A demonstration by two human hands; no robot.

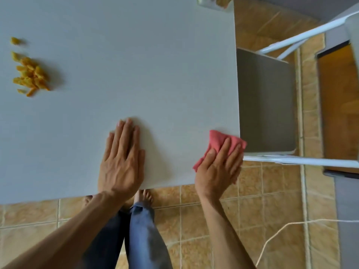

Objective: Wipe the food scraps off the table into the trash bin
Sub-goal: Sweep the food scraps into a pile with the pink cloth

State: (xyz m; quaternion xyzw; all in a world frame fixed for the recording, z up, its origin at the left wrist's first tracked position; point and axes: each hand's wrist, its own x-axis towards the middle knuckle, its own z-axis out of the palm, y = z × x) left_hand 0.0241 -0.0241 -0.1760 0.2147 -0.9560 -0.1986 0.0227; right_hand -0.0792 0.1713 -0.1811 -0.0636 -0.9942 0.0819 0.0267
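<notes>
A pile of orange-yellow food scraps (31, 74) lies on the white table (136, 65) at its far left. My left hand (121, 160) rests flat on the table near the front edge, fingers together, holding nothing. My right hand (218, 167) presses a pink cloth (218, 141) onto the table's front right corner. A grey square trash bin (266, 101) stands on the floor right beside the table's right edge, its opening facing up.
A white metal frame (301, 162) runs past the bin's near and far sides. Tan floor tiles (213, 210) lie below, with a white cord (281, 230) at the right. My legs and bare feet stand under the front edge. A clear bag (215, 1) sits at the table's far right corner.
</notes>
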